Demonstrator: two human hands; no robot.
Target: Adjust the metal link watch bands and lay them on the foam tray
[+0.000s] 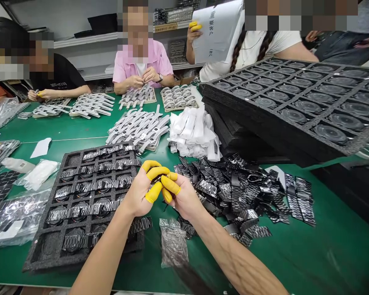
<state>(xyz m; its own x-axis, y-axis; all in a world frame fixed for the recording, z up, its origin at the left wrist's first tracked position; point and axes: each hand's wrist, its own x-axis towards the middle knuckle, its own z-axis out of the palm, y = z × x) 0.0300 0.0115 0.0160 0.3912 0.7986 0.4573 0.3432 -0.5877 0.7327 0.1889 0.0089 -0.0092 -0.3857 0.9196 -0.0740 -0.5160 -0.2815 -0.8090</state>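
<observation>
Pinching dark piece [158, 178] between tray [47, 246] edge, band pile [241, 190]: left hand [140, 194], right hand [184, 196].

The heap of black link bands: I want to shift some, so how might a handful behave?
A handful from the heap of black link bands would likely droop, since each has many short links. Their glossy surfaces look slippery, so some may slide away. They overlap in a jumble, so neighbours might drag along.

Dark piece [157, 178], mostly hidden, above green table [332, 221].
</observation>
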